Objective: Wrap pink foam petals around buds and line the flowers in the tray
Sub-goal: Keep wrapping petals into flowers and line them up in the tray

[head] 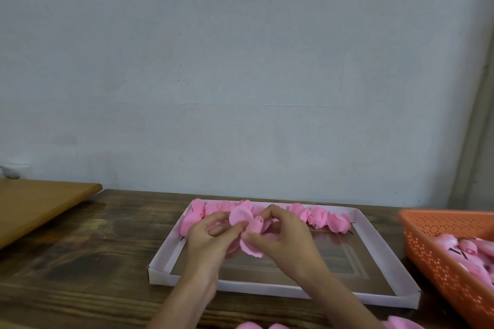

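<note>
Both hands meet above the white shallow tray (385, 243) on the dark wooden table. My left hand (211, 235) pinches a round pink foam petal (240, 215) against a pink bud (257, 226). My right hand (286, 235) grips the same bud, its fingers curled over the top, with more petals (250, 248) hanging below it. A row of finished pink flowers (318, 216) lies along the tray's far edge, partly hidden behind the hands.
An orange perforated basket (438, 262) with pink buds in it stands at the right. Loose pink petals (270, 325) lie at the table's near edge. A lighter wooden board (40, 203) lies at the far left. A grey wall rises behind the table.
</note>
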The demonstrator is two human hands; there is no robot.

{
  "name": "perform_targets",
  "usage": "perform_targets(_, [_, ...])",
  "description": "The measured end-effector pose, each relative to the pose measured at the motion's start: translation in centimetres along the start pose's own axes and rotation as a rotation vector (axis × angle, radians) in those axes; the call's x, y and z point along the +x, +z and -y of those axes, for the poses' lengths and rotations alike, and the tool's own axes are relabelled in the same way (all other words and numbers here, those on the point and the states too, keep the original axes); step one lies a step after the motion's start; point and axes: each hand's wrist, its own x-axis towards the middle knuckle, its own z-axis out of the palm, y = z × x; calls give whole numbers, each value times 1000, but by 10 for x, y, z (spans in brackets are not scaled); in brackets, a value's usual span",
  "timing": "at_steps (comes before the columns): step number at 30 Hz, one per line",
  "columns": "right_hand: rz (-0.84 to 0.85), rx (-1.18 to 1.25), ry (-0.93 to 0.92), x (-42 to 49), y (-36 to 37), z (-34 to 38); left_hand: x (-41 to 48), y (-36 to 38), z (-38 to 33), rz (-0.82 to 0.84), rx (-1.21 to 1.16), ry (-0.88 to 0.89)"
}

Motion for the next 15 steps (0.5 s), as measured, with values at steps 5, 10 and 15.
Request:
perform_targets(5, [9,-40,-35,-2,-1,4,-7,3,-2,-6,51,110])
perform_targets(10, [-13,-124,-58,-4,-2,7,-11,4,-9,22,158,296])
perform_targets(15, [-63,-282,-92,-4,-6,9,-12,2,-14,118,160,356])
